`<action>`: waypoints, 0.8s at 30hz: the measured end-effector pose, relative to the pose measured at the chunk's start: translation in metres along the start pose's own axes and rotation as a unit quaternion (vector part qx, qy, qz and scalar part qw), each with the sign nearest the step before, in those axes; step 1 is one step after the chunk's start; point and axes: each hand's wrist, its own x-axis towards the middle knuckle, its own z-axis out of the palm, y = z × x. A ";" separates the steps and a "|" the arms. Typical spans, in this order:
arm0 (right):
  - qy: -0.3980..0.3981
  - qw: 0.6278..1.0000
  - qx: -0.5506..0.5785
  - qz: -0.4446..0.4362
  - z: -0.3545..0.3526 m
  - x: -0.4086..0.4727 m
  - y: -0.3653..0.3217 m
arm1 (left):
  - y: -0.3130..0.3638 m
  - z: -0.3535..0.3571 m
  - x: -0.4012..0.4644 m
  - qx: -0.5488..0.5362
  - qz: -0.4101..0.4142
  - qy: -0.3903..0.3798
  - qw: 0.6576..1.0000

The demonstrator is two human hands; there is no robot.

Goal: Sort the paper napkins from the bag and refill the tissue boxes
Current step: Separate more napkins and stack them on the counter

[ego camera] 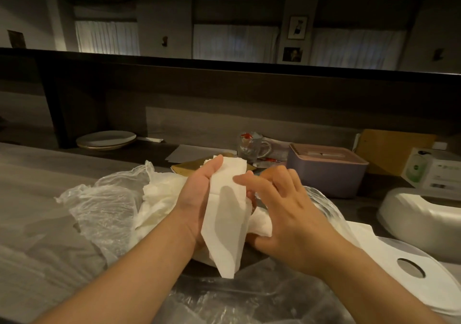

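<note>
Over grey counter [37, 198], L hand [199, 198] grips napkin stack [225, 213]; R hand [282, 206] fingers curled, prob. pinching it.

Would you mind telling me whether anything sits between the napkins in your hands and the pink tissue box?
Nothing visible stands between the napkins and the pink tissue box, but its lid is still on, covering the opening.

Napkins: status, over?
Left hand grips napkins; right hand steadies them. Bag open beneath. Pink box lidded, path unobstructed.
</note>
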 end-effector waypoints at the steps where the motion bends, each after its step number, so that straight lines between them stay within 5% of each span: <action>1: 0.008 1.000 -0.028 -0.012 0.001 0.000 -0.002 | -0.001 0.000 0.002 0.004 -0.003 0.003 1.000; 6: 0.121 0.990 0.001 -0.072 0.019 0.001 -0.004 | 0.000 0.006 -0.002 0.026 0.007 -0.014 1.000; 11: 0.203 0.963 0.165 -0.072 0.025 -0.001 0.003 | -0.002 0.017 -0.010 -0.054 -0.011 -0.022 0.998; 18: 0.181 0.845 0.486 0.133 0.009 0.001 0.003 | -0.006 0.009 -0.002 0.000 -0.058 -0.086 0.995; 24: 0.157 0.847 0.480 0.168 0.005 0.003 0.008 | -0.012 0.007 -0.001 0.045 -0.076 -0.173 0.981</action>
